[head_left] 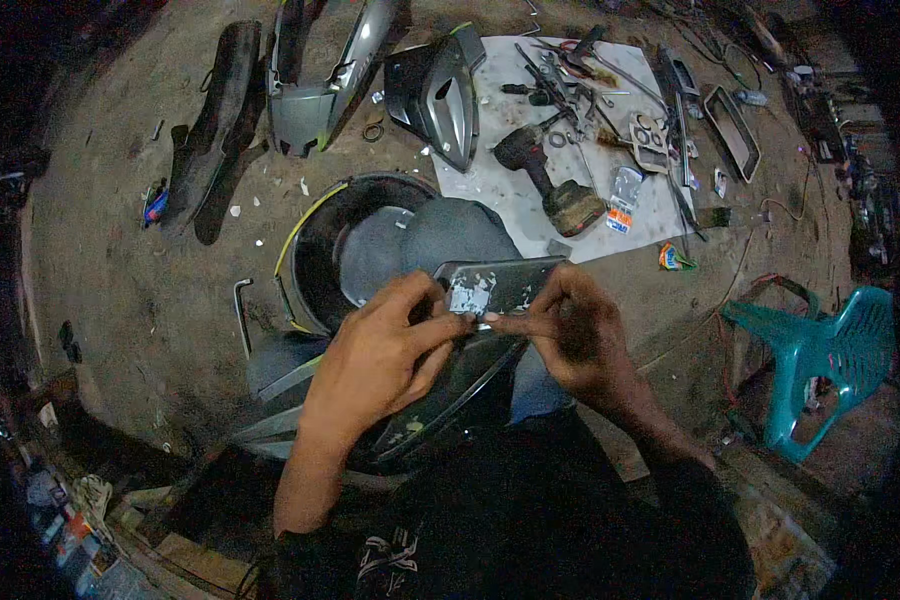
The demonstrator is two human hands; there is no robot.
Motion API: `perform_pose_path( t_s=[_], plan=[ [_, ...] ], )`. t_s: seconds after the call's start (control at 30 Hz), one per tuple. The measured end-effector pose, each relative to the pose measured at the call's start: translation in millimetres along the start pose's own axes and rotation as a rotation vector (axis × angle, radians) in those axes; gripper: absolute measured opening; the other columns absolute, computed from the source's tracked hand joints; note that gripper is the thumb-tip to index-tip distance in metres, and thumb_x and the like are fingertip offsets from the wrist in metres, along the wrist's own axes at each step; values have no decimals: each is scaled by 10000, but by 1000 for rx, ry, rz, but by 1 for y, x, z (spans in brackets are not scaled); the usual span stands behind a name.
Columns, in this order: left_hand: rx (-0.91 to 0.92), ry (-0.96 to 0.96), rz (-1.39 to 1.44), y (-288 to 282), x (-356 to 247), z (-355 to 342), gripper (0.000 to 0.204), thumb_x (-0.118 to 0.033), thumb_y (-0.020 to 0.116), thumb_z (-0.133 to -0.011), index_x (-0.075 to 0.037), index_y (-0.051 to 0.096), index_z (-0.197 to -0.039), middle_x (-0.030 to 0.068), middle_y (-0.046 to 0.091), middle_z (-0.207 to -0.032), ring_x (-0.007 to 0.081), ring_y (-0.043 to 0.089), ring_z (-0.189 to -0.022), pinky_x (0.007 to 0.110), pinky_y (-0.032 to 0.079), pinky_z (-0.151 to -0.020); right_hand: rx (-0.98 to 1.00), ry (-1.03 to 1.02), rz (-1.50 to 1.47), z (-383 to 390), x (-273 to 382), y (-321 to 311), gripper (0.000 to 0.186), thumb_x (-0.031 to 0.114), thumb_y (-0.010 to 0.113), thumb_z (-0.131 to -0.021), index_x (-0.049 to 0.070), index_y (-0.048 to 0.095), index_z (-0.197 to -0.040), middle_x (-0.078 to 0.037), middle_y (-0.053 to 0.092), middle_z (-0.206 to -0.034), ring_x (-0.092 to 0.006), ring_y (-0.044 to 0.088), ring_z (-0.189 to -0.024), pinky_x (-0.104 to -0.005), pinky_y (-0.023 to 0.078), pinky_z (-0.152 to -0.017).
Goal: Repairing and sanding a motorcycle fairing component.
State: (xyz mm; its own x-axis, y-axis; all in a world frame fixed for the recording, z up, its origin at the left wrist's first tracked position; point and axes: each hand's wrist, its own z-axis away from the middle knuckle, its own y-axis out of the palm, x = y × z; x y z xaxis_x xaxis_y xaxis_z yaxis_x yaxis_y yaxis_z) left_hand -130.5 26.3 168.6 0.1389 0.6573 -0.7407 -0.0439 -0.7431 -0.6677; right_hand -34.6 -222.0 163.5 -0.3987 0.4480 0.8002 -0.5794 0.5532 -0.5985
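A dark motorcycle body panel (515, 283) lies across my lap, tilted up between my hands. White, torn remains of a sticker (472, 294) cling to its face, with small flecks around them. My left hand (385, 345) is closed at the panel's left side, its thumb pressed near the lower edge of the sticker. From the right, my right hand (580, 325) grips the panel's other side, thumb pointing inward at the same edge. The two thumb tips nearly meet there. My left fingertips are partly hidden behind the panel.
Beyond my knees stands a black tub (315, 215) with a yellow-edged strip. A cordless power tool (550, 180) and several hand tools lie on a white sheet (470, 195). Further fairing panels (435, 95) rest on the floor at the back. At the right is a teal plastic chair (830, 350).
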Motion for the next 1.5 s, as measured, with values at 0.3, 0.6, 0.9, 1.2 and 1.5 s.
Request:
perform_pose_path(
  t_s=[0.3,0.6,0.9,1.2,1.5],
  plan=[
    [-9,15,26,0,7,2,274,-60,766,-846,-105,772,-1116,109,626,-1091,316,684,-1015,440,585,-844,64,-20,38,-6,-7,0,461,-49,750,-808,254,849,-1141,-64,484,-917,-230,578,-839,-364,482,-745],
    [-63,-15,81,-3,8,0,311,-1,754,-829,-100,788,-1122,101,640,-1031,302,704,-898,403,595,-781,32,29,10,-10,6,8,393,6,749,-856,264,839,-1139,-37,477,-916,-219,540,-859,-359,451,-734],
    [-3,0,50,-2,11,3,228,-60,757,-850,-88,782,-1075,107,625,-981,318,683,-917,443,568,-793,79,-31,43,-13,-2,6,471,-24,718,-818,282,860,-1145,-56,459,-935,-236,515,-901,-360,447,-770],
    [89,30,17,-7,9,4,237,-65,764,-830,-79,798,-1064,127,668,-1010,338,701,-927,440,595,-837,125,4,28,-12,-8,4,417,-5,735,-832,263,867,-1123,-62,450,-933,-243,498,-882,-365,425,-750],
    [135,75,4,-8,10,2,192,-105,745,-845,-53,788,-1025,102,668,-1036,311,688,-956,433,594,-813,124,-142,63,-14,-9,2,410,-2,727,-833,262,848,-1123,-87,458,-927,-286,510,-886,-413,438,-739]
  ],
)
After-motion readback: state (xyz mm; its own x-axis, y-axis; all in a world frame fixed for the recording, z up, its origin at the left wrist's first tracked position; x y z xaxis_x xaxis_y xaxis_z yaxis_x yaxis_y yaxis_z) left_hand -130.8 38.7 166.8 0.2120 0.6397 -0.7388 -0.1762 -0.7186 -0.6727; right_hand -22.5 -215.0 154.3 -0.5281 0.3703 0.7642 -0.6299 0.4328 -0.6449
